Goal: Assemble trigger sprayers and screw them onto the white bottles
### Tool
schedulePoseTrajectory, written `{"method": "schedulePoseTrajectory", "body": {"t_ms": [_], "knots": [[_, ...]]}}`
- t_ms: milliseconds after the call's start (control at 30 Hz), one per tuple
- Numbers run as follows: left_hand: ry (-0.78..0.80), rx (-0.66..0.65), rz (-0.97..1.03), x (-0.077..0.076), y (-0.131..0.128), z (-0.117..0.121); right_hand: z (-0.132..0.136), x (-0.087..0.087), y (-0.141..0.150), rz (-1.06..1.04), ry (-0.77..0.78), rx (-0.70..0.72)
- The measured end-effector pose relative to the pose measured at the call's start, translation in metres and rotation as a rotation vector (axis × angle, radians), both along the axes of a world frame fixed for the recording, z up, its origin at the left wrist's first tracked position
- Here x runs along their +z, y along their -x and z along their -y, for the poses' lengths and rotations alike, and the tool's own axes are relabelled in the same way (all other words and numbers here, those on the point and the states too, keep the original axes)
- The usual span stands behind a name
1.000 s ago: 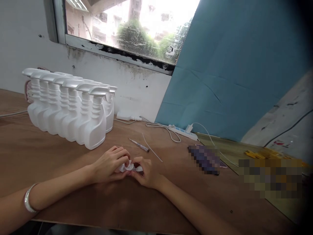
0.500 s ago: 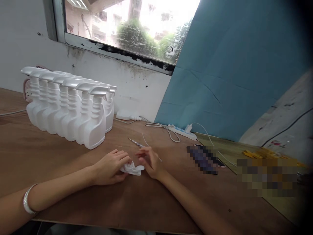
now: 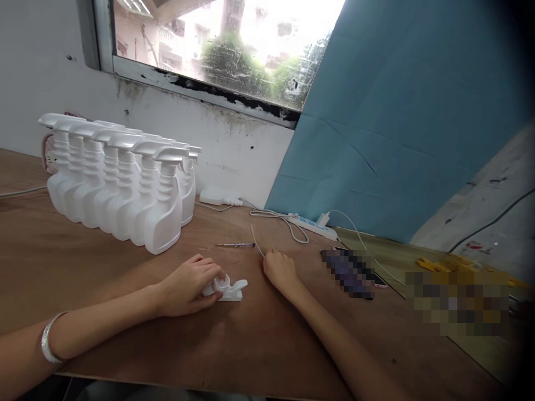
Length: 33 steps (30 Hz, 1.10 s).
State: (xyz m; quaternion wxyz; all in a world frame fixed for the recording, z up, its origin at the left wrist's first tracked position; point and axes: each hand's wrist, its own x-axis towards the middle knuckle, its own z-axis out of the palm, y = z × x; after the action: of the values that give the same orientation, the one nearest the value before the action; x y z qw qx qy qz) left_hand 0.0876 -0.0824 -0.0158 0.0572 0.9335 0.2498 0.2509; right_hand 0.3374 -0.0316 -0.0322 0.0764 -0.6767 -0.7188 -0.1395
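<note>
My left hand [image 3: 190,285] is closed around a white trigger spray head [image 3: 234,291], which lies low over the table with its round collar facing up and its lever end pointing right. The fingers cover its left part. My right hand [image 3: 282,272] rests on the table to the right, fingers curled down over the lower end of a thin white tube [image 3: 256,240]. The tube's upper end sticks out past the fingertips, away from me. Just left of the tube, a slim screwdriver [image 3: 234,245] with a metal shaft lies flat, touched by neither hand.
Several white spray bottles [image 3: 163,214] stand in tight rows at the back left. Along the wall lie a white adapter [image 3: 213,196], cables and a power strip [image 3: 311,225]. A phone [image 3: 378,279] and a blurred dark item [image 3: 346,273] lie on the right.
My right hand has moved right, away from the spray head, and closed over the tube, which has shifted slightly right. The screwdriver has turned and lies level. My left hand stays on the spray head.
</note>
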Motion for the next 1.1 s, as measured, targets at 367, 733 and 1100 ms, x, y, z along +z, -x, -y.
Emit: {"method": "schedulePoseTrajectory", "body": {"t_ms": [367,733,1100], "knots": [[0.026,-0.015,-0.005,-0.002,-0.001,0.000,0.028,0.014,0.045,-1.612,0.100,0.596],[0.029,-0.004,-0.044,-0.002,0.000,0.000,0.059,0.017,0.069,-1.745,0.170,0.617],[0.009,-0.011,-0.042,-0.001,-0.001,-0.001,0.060,0.011,0.072,-1.658,0.145,0.652]]}}
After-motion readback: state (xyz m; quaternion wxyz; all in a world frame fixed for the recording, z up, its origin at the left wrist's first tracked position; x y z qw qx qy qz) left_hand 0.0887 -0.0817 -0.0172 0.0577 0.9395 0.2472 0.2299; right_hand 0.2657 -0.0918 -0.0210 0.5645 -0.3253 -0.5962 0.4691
